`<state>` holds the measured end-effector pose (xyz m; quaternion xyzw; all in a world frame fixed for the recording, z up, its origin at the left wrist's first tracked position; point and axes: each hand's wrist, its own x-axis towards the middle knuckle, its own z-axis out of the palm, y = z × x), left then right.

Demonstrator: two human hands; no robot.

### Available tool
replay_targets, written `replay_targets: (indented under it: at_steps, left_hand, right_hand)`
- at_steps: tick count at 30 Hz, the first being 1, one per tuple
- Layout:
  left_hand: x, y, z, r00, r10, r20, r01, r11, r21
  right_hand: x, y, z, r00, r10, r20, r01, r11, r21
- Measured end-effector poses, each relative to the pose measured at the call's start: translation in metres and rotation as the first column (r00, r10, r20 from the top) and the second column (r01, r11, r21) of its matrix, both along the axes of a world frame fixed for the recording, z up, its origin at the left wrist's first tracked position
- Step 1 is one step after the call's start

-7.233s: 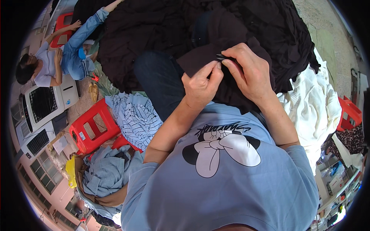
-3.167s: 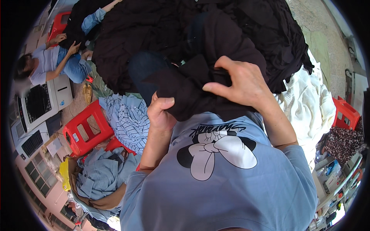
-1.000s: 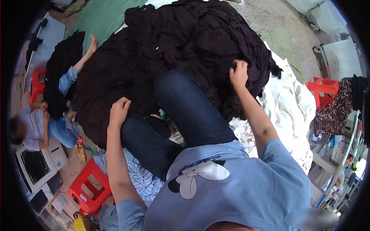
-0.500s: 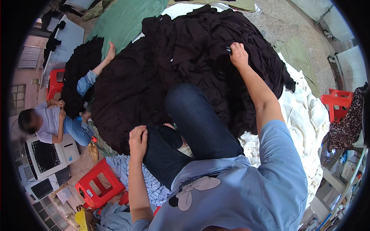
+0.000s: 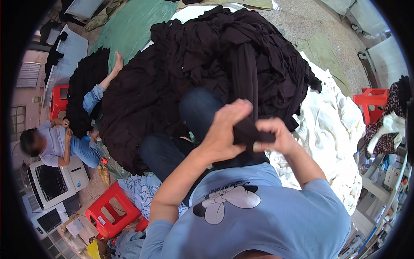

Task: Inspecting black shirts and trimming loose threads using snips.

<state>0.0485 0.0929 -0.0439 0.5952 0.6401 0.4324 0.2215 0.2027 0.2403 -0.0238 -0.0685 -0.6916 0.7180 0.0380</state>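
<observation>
A dark brown-black cloth [image 5: 245,77] runs down from the large heap of the same fabric toward my lap, and its end lies between my hands. My right hand [image 5: 278,136] is closed on this end, thumb below and fingers above. Against the left side of the cloth is my left hand [image 5: 224,131], its fingers stretched out and blurred by motion, with the thumb apart. No small tool shows in either hand now; the palm sides are partly hidden.
The dark heap [image 5: 133,103] spreads around my bent knees. White knitted fabric [image 5: 330,138] lies to the right. Red stools stand at the lower left [image 5: 113,209] and right [image 5: 371,103]. Another person [image 5: 54,140] sits at the far left, handling black cloth.
My right hand has come back from the heap toward my lap, drawing dark cloth with it. My left hand has risen from my knee to meet the cloth. The small tool in my right hand no longer shows.
</observation>
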Motion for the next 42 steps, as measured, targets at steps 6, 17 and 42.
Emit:
replay_targets:
  at_steps: [6, 17, 42]
  left_hand:
    - [0.047, -0.046, 0.024, 0.751, -0.401, 0.525, 0.396, 0.909, 0.127]
    - [0.017, -0.294, 0.080, 0.235, 0.360, 0.903, -0.171, 0.930, -0.326]
    - [-0.012, -0.085, 0.047, 0.895, 0.442, -0.062, -0.446, 0.880, -0.162]
  right_hand:
    - [0.006, -0.015, 0.031, 0.711, 0.491, -0.503, -0.658, 0.718, -0.228]
    - [-0.080, 0.141, -0.159, 0.764, -0.617, -0.190, 0.323, 0.110, 0.940]
    - [-0.083, -0.032, 0.017, 0.928, -0.013, -0.372, -0.090, 0.962, -0.259]
